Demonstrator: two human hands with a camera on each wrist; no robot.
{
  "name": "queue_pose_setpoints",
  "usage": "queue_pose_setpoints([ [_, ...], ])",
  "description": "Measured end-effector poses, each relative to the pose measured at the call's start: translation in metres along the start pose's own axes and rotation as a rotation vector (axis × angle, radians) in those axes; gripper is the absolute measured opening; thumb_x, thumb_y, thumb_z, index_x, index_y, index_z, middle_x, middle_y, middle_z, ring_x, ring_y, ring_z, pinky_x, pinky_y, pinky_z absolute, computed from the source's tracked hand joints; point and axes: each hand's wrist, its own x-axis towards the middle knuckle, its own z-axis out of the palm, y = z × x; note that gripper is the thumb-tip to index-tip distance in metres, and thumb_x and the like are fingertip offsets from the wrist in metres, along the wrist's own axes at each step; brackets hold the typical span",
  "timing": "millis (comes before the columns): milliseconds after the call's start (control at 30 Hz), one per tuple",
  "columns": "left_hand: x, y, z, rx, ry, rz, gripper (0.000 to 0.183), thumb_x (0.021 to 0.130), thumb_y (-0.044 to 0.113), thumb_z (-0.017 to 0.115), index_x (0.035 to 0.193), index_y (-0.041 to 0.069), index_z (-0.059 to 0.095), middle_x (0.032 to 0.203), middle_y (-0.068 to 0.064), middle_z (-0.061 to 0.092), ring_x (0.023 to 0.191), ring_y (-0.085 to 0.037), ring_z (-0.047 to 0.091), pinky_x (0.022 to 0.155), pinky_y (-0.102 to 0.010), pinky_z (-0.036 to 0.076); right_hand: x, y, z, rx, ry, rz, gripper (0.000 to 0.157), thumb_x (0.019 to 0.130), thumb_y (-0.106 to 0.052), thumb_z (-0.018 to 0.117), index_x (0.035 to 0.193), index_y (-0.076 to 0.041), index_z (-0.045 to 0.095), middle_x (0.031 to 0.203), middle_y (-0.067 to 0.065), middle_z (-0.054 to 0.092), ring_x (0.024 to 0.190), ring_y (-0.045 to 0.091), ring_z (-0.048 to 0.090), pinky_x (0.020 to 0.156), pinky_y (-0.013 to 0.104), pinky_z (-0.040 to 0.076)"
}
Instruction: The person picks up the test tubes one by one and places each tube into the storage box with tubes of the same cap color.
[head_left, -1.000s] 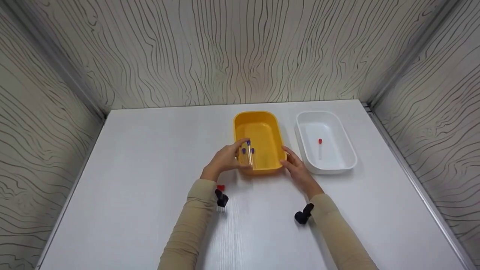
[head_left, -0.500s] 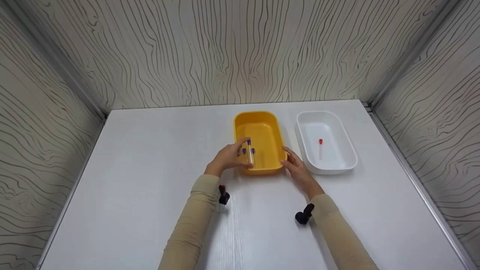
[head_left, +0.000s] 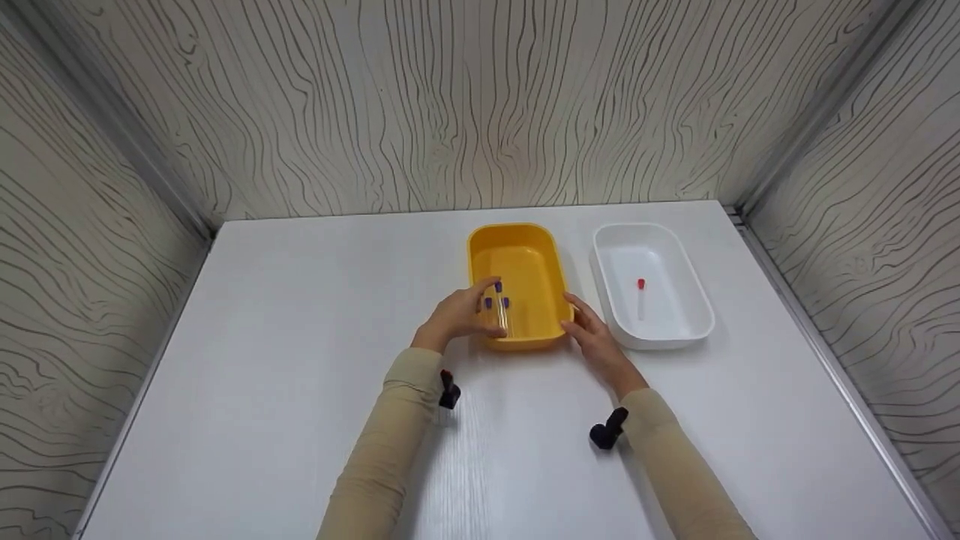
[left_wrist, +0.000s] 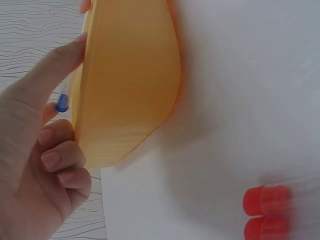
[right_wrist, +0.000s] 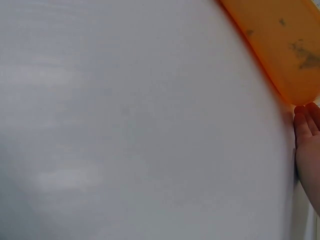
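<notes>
Pinches the tube lengthwise in the left hand, cap-end away, over the yellow tray gripped by the right hand.

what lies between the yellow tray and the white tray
In the head view, a strip of white tabletop, with the right hand at its near end.

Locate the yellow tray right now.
In the head view, the yellow tray is just right of centre, left of the white tray, with the left hand at its near left corner and the right hand at its near right.
</notes>
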Motion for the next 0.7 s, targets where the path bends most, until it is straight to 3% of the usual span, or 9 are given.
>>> queue_pose_setpoints([
  [233, 0.000, -0.002, 0.002, 0.019, 0.020, 0.048, 0.097, 0.069, 0.037, 0.086, 0.150, 0.025, 0.033, 0.119, -0.020, 0.064, 0.102, -0.030, 0.058, 0.098, -0.046, 0.047, -0.001, -0.001, 0.001, -0.009, 0.010, -0.030, 0.058, 0.099, -0.023, 0.052, 0.152, -0.026, 0.026, 0.165, 0.007, 0.011, 0.154, 0.026, 0.009, 0.125, 0.047, 0.006],
  [467, -0.003, -0.004, 0.005, -0.002, 0.041, 0.038, 0.092, 0.071, 0.037, 0.084, 0.148, 0.025, 0.036, 0.124, -0.018, 0.062, 0.103, -0.028, 0.055, 0.103, -0.046, 0.045, -0.008, -0.015, 0.005, -0.017, -0.013, 0.013, 0.059, 0.101, -0.021, 0.049, 0.154, -0.025, 0.022, 0.166, 0.006, 0.005, 0.154, 0.025, 0.005, 0.125, 0.047, 0.005],
  [600, -0.007, -0.005, 0.008, 0.032, 0.073, 0.074, 0.083, 0.075, 0.039, 0.081, 0.146, 0.024, 0.040, 0.094, -0.009, 0.060, 0.087, -0.021, 0.050, 0.086, -0.036, 0.046, -0.009, -0.018, 0.005, -0.030, -0.020, 0.031, 0.059, 0.102, -0.020, 0.047, 0.154, -0.026, 0.020, 0.166, 0.004, 0.003, 0.154, 0.025, 0.003, 0.125, 0.047, 0.005],
  [700, -0.011, -0.005, 0.010, 0.026, 0.119, 0.117, 0.073, 0.079, 0.036, 0.078, 0.143, 0.020, 0.046, 0.078, -0.004, 0.046, 0.076, -0.018, 0.042, 0.072, -0.032, 0.036, -0.003, -0.008, 0.002, -0.027, -0.006, 0.018, 0.058, 0.102, -0.022, 0.048, 0.153, -0.027, 0.022, 0.166, 0.003, 0.004, 0.154, 0.025, 0.004, 0.125, 0.046, 0.006],
])
